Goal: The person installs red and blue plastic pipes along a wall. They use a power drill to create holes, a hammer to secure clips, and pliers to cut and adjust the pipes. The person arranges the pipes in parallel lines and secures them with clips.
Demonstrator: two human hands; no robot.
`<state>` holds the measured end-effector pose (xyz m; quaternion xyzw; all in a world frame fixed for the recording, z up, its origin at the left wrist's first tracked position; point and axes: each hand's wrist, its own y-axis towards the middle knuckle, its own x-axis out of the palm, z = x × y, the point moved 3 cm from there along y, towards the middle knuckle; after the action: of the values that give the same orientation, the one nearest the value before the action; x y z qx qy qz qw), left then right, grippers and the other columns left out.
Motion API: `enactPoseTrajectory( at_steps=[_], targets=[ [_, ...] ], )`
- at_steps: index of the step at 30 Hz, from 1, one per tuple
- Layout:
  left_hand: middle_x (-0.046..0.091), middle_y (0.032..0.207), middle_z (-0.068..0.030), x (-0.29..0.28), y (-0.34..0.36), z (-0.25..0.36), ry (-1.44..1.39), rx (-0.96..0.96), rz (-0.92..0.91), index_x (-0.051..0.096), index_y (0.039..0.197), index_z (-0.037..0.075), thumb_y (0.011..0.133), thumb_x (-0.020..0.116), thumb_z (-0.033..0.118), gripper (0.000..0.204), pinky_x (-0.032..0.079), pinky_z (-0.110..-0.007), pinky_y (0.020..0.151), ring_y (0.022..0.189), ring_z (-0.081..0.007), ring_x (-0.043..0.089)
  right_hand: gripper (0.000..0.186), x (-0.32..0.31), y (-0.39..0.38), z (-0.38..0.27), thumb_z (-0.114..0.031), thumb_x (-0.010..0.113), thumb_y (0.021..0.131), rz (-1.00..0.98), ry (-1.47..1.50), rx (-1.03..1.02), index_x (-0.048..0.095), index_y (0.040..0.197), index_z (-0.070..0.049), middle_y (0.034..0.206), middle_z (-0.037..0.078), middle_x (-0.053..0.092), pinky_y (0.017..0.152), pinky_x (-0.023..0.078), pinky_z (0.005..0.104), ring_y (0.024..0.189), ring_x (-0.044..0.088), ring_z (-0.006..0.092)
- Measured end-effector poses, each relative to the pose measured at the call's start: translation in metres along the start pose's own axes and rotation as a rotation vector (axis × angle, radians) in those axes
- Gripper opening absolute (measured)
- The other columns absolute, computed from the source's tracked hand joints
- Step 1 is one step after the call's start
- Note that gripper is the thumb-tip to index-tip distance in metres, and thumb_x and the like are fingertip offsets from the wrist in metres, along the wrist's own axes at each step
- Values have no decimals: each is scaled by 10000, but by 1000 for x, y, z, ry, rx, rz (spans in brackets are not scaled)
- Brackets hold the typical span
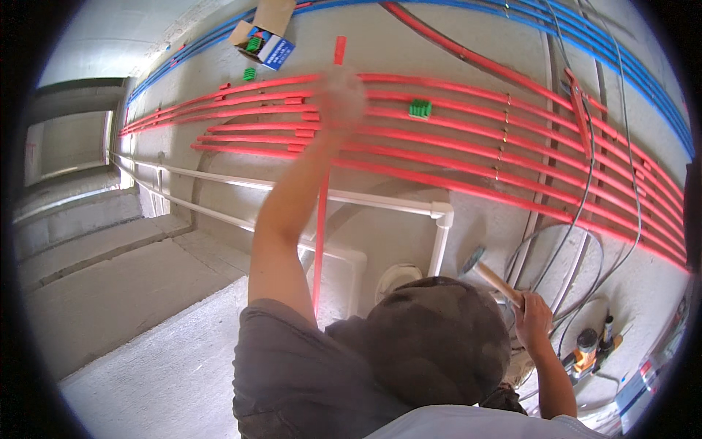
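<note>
My left hand (341, 95) is stretched far out over the row of red pipes (439, 139) and smeared by motion, so its fingers do not show. A red pipe (319, 249) runs crosswise beneath that arm, and a short red piece (340, 50) shows just beyond the hand. Short red sleeves (304, 134) sit on several pipes to its left. Lower right, my right hand (533, 319) is closed around the wooden handle of a hammer (493, 279), whose head points up and left. A green clip (420, 108) sits on the pipes right of my left hand.
An open cardboard box (267, 35) with green clips stands at the top, another green clip (249, 74) beside it. Blue pipes (607, 44) line the far edge. White pipe (380, 201), loose grey cables (585, 197) and a red-handled tool (578, 110) lie around. A drill (585, 351) rests lower right.
</note>
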<state>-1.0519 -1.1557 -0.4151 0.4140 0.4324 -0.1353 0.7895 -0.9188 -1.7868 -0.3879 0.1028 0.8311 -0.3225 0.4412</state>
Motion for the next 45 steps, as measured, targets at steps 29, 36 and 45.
enactPoseTrajectory(
  at_steps=[29, 36, 45],
  targets=[
    [733, 1239, -153, -4, 135, -258, 412, -504, -341, 802, 1079, 75, 792, 705, 307, 381, 415, -619, 1023, 1297, -413, 570, 176, -77, 67, -53, -195, 716, 883, -522, -286, 13, 637, 978, -70, 873, 173, 705, 737, 542, 550, 828, 703, 420],
    [713, 1304, -186, 5, 152, -228, 543, -440, -408, 797, 1146, 84, 833, 664, 323, 415, 392, -663, 1044, 1322, -445, 549, 117, -60, 58, -36, -150, 653, 882, -522, -276, 102, 647, 965, -69, 889, 179, 713, 740, 542, 549, 842, 704, 422],
    [774, 1181, -47, 47, 135, -290, 74, -743, -311, 817, 1049, 180, 906, 625, 295, 266, 289, -712, 1071, 1419, -481, 361, 146, -51, 64, -27, -187, 699, 892, -464, -293, 31, 629, 938, -68, 823, 179, 703, 719, 539, 543, 787, 696, 428]
  ],
)
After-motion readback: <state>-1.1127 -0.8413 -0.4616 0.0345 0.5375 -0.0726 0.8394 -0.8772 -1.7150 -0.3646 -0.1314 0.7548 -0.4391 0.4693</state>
